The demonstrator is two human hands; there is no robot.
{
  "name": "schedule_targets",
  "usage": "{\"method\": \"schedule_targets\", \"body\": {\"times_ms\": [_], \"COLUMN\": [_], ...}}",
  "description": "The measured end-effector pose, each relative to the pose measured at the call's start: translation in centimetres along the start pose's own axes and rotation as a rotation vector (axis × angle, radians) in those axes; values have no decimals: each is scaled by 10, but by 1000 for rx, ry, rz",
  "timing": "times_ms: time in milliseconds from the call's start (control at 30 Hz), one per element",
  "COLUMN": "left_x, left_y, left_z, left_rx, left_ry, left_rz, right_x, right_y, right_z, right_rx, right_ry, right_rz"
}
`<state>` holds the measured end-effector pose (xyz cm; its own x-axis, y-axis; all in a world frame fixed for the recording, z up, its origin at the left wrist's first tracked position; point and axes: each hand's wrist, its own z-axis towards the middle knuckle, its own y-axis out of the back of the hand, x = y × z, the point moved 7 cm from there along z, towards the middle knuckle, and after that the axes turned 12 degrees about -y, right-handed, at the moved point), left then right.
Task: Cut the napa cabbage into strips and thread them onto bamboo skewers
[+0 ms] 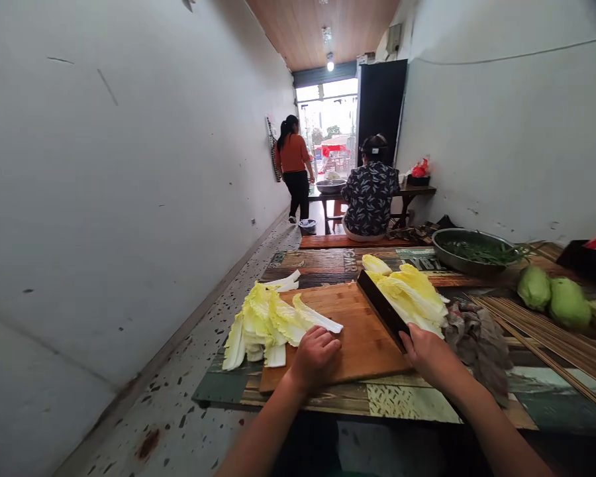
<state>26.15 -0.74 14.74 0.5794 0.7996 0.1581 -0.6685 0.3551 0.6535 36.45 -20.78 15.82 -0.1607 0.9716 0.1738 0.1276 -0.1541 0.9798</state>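
Cleaver (381, 309): dark broad blade, edge down on the wooden board. Napa cabbage leaves (271, 323): pale yellow-green, cut lengthwise, piled flat on the board's left end.

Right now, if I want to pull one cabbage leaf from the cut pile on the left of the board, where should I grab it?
Take the cabbage leaf by its white stalk end, which juts right out of the pile beside the left hand. Come from the right, over bare cutting board; that end is firm and lies free.
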Motion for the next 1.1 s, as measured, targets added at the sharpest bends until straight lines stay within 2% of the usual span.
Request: {"method": "schedule_targets", "body": {"times_ms": [133,533,833,1100], "left_x": [-1,-2,-4,-2], "left_y": [2,8,7,3], "left_z": [3,7,8,4], "left_rx": [24,18,28,50], "left_ry": [12,-39,-55,-50], "left_rz": [-29,-58,-58,-62], "right_x": [-6,6,-9,2], "right_y": [2,3,2,3], "right_z": [4,-11,-2,-10], "right_rx": [71,78,64,59], "right_ry": [-17,-37,-58,-46], "right_rz": [48,34,37,18]}}
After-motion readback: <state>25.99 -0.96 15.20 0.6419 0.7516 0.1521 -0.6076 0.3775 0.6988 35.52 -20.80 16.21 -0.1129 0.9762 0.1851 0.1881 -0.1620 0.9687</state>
